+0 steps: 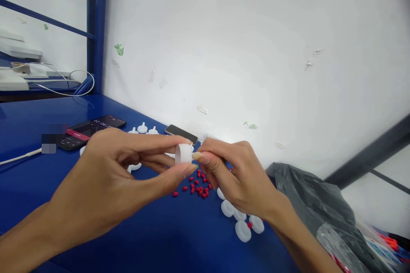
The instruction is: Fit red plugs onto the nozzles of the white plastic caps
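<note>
My left hand (105, 183) pinches a white plastic nozzle cap (183, 155) by its rim between thumb and fingers, its open side facing left. From the right, my right hand (237, 179) is closed in a pinch against the cap's far end. The tip there, and anything between those right fingers, is hidden. Below the hands, several small red caps (200, 190) lie scattered on the blue table (153, 230). White caps, some with red tips, such as the white cap at the front (243, 231), lie under my right wrist.
Spouted white caps (142, 128) stand behind my left hand. A phone showing a timer (107, 123) lies at left, and a second phone (181, 133) lies by the wall. A grey plastic bag (307, 196) sits at right. White cables (86, 89) loop at the back left.
</note>
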Demonstrator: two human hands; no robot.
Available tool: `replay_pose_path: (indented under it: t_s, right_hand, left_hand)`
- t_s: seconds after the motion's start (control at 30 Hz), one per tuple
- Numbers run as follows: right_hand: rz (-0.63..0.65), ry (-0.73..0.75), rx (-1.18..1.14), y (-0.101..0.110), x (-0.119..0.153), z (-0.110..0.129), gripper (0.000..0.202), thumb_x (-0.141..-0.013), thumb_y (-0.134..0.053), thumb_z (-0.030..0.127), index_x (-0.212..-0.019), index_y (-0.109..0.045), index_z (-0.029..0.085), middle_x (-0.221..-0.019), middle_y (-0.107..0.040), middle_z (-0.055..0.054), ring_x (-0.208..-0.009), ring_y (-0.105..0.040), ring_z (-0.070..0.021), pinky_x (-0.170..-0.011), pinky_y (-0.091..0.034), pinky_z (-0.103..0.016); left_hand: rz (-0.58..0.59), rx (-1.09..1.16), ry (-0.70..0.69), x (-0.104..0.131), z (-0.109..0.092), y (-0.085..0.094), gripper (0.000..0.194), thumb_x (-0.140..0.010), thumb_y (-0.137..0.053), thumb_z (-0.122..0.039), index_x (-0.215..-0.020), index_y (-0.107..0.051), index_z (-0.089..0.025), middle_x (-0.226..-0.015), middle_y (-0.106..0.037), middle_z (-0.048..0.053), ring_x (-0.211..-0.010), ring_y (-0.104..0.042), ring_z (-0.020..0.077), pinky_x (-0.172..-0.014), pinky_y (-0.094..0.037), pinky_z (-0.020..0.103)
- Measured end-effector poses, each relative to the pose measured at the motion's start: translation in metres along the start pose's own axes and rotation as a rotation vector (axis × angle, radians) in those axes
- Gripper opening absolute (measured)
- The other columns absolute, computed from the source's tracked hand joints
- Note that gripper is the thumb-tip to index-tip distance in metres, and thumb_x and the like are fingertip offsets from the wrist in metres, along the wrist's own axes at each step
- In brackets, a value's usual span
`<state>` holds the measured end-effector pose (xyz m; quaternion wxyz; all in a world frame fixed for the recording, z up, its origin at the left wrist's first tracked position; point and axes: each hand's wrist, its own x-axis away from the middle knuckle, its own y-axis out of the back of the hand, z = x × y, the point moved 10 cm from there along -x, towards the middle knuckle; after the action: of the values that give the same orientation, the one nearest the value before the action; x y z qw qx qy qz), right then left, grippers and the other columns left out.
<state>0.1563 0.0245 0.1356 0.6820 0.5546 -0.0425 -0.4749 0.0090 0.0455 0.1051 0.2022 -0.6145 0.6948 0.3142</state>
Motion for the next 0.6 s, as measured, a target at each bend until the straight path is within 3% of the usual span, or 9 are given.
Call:
replay_pose_path:
  t_s: [0.03, 0.13, 0.23, 0.3, 0.43, 0.5, 0.57, 0.6]
  right_hand:
    - [0.028, -0.009, 0.023, -0.001, -0.001, -0.001, 0.040, -0.113, -0.049, 0.030, -0.073, -0.050, 0.022, -0.060, -0.048, 0.007, -0.052, -0.039, -0.0087, -0.056, -0.030, -0.027]
    - [0.125, -0.095, 0.128, -0.006, -0.002, -0.012, 0.047, -0.112, -0.050, 0.034, -0.068, -0.041, 0.022, -0.057, -0.040, 0.007, -0.052, -0.032, -0.0101, -0.055, -0.025, -0.030]
    - [0.267, -0.220, 0.261, -0.014, 0.006, -0.031, 0.053, -0.110, -0.052, 0.037, -0.062, -0.036, 0.021, -0.051, -0.037, 0.006, -0.050, -0.027, -0.0109, -0.054, -0.023, -0.032]
    - [0.458, -0.323, 0.317, -0.030, 0.019, -0.047, 0.054, -0.105, -0.057, 0.032, -0.055, -0.039, 0.021, -0.049, -0.041, 0.005, -0.048, -0.032, -0.0108, -0.054, -0.025, -0.032]
    - [0.903, -0.710, 0.338, -0.057, 0.065, -0.083, 0.047, -0.094, -0.071, 0.026, -0.050, -0.055, 0.022, -0.052, -0.060, 0.003, -0.050, -0.056, -0.0131, -0.053, -0.038, -0.028]
    - [0.963, -0.846, 0.391, -0.054, 0.076, -0.093, 0.052, -0.095, -0.075, 0.041, -0.050, -0.059, 0.021, -0.055, -0.066, 0.001, -0.056, -0.064, -0.0158, -0.055, -0.043, -0.028]
    - [0.916, -0.834, 0.479, -0.047, 0.070, -0.097, 0.058, -0.098, -0.070, 0.058, -0.055, -0.066, 0.020, -0.061, -0.071, -0.003, -0.062, -0.068, -0.0184, -0.059, -0.045, -0.029]
    - [0.879, -0.793, 0.523, -0.044, 0.063, -0.098, 0.055, -0.100, -0.068, 0.058, -0.061, -0.072, 0.020, -0.065, -0.073, -0.004, -0.064, -0.070, -0.0195, -0.060, -0.045, -0.030]
  left_hand:
    - [0.058, -0.052, 0.008, -0.004, 0.002, -0.003, 0.014, -0.085, -0.083, -0.044, -0.097, -0.087, -0.038, -0.073, -0.081, -0.008, -0.060, -0.076, 0.0155, -0.054, -0.061, 0.019]
    - [0.227, -0.322, 0.029, -0.014, 0.014, -0.008, 0.033, -0.093, -0.068, -0.062, -0.099, -0.086, -0.035, -0.069, -0.079, -0.005, -0.058, -0.074, 0.0185, -0.047, -0.054, 0.024]
    - [0.183, -0.682, -0.001, -0.026, 0.020, 0.006, 0.044, -0.095, -0.054, -0.066, -0.108, -0.083, -0.035, -0.070, -0.079, -0.005, -0.062, -0.074, 0.0195, -0.052, -0.050, 0.026]
    - [0.172, -0.906, 0.004, -0.028, 0.029, 0.016, 0.045, -0.097, -0.047, -0.059, -0.108, -0.081, -0.032, -0.074, -0.079, -0.005, -0.068, -0.076, 0.0200, -0.059, -0.049, 0.028]
    - [0.344, -1.268, 0.055, -0.014, 0.077, 0.033, 0.057, -0.093, -0.028, -0.046, -0.098, -0.080, -0.023, -0.076, -0.077, 0.001, -0.065, -0.074, 0.0196, -0.058, -0.039, 0.032]
    - [0.469, -1.288, 0.092, -0.002, 0.108, 0.040, 0.051, -0.087, -0.038, -0.050, -0.104, -0.080, -0.027, -0.079, -0.078, 0.002, -0.068, -0.075, 0.0236, -0.057, -0.037, 0.032]
    - [0.501, -1.226, 0.153, 0.004, 0.132, 0.049, 0.036, -0.081, -0.051, -0.048, -0.092, -0.079, -0.028, -0.076, -0.077, 0.004, -0.072, -0.075, 0.0288, -0.060, -0.041, 0.036]
    - [0.493, -1.154, 0.169, 0.005, 0.137, 0.050, 0.028, -0.080, -0.055, -0.044, -0.085, -0.078, -0.027, -0.074, -0.076, 0.005, -0.070, -0.073, 0.0295, -0.061, -0.042, 0.038]
